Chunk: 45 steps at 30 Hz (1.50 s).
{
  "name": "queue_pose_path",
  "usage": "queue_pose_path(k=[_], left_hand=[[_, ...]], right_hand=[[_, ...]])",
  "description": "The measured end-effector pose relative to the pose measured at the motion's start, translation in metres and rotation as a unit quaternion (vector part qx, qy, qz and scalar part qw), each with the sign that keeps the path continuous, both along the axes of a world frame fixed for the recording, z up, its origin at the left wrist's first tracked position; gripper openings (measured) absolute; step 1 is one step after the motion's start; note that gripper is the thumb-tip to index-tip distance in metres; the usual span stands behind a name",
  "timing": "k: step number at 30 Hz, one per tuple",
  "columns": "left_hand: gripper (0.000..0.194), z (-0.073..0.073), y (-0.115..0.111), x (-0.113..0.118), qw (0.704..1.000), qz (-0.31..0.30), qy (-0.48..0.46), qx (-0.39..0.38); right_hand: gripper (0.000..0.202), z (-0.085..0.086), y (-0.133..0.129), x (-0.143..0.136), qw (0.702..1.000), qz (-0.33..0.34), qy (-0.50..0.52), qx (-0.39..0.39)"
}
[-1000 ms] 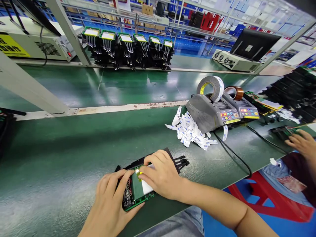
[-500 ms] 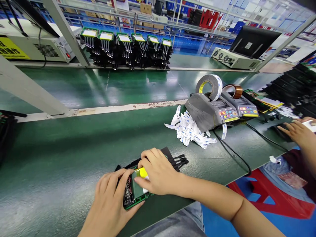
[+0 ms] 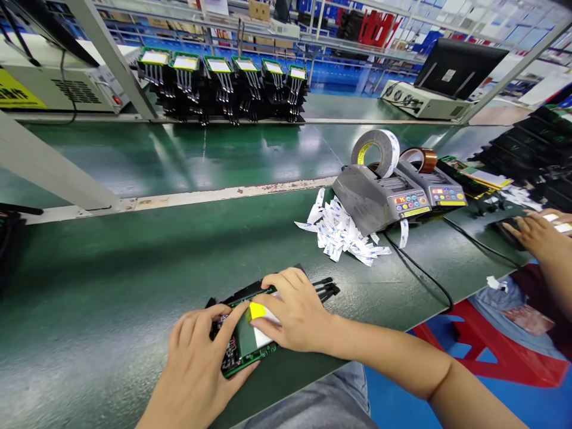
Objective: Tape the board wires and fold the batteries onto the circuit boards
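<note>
A green circuit board [image 3: 250,359] in a black housing lies on the bench in front of me. My left hand [image 3: 196,354] grips its left end, thumb along the near edge and fingers over the far side. Over the board's right half, my right hand [image 3: 297,310] curls with thumb and fingers on a flat white piece [image 3: 263,338] with yellow tape [image 3: 256,310] at its end. The palm hides much of that piece. Short black leads [image 3: 328,289] stick out beyond the right hand.
Peeled white tape liners [image 3: 342,232] lie heaped beside two grey tape dispensers [image 3: 379,199] with cables. Stacked black units with boards [image 3: 223,83] stand at the back. To the right, a co-worker's hand [image 3: 538,235] rests near a black part. A white post [image 3: 53,161] rises at left.
My right hand has shifted slightly right along the board, so more of the white piece and yellow tape shows. My left hand keeps its grip.
</note>
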<state>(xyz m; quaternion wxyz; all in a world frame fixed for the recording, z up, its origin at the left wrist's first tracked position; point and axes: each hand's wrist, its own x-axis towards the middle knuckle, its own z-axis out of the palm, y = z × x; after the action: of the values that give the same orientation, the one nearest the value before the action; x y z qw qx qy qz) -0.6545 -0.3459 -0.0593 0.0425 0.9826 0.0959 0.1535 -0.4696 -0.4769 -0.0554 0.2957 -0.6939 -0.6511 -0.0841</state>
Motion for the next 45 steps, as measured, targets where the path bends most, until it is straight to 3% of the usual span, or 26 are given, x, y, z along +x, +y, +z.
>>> queue_pose_path(k=[7, 13, 17, 21, 26, 29, 34, 40, 45], left_hand=[[0.081, 0.01, 0.0, 0.012, 0.999, -0.021, 0.023, 0.037], [0.067, 0.006, -0.003, 0.021, 1.0, -0.01, 0.015, 0.014], [0.061, 0.004, -0.009, 0.012, 1.0, 0.017, 0.011, -0.009], [0.075, 0.007, -0.013, -0.007, 0.996, 0.068, 0.02, -0.055], [0.09, -0.004, -0.013, -0.022, 0.993, 0.081, 0.02, -0.079], [0.089, -0.01, -0.012, -0.026, 0.992, 0.092, 0.01, -0.087], [0.078, -0.009, -0.015, -0.027, 0.99, 0.095, 0.015, -0.101], [0.08, -0.018, -0.018, -0.02, 0.988, 0.099, 0.011, -0.12], [0.083, -0.025, -0.014, -0.019, 0.985, 0.098, -0.009, -0.14]], right_hand=[[0.035, -0.005, 0.002, 0.001, 0.997, -0.035, 0.063, -0.037], [0.037, -0.002, 0.006, 0.002, 0.991, -0.023, 0.119, -0.059], [0.057, 0.01, 0.001, 0.015, 0.973, 0.018, 0.198, -0.12], [0.071, 0.024, -0.006, 0.048, 0.955, 0.048, 0.228, -0.183], [0.085, 0.035, -0.002, 0.071, 0.94, 0.092, 0.188, -0.271], [0.093, 0.038, 0.008, 0.064, 0.932, 0.137, 0.131, -0.309], [0.091, 0.042, 0.031, 0.053, 0.924, 0.142, 0.044, -0.353], [0.095, 0.046, 0.062, 0.057, 0.87, 0.192, 0.007, -0.454], [0.092, 0.048, 0.07, 0.058, 0.83, 0.226, 0.009, -0.509]])
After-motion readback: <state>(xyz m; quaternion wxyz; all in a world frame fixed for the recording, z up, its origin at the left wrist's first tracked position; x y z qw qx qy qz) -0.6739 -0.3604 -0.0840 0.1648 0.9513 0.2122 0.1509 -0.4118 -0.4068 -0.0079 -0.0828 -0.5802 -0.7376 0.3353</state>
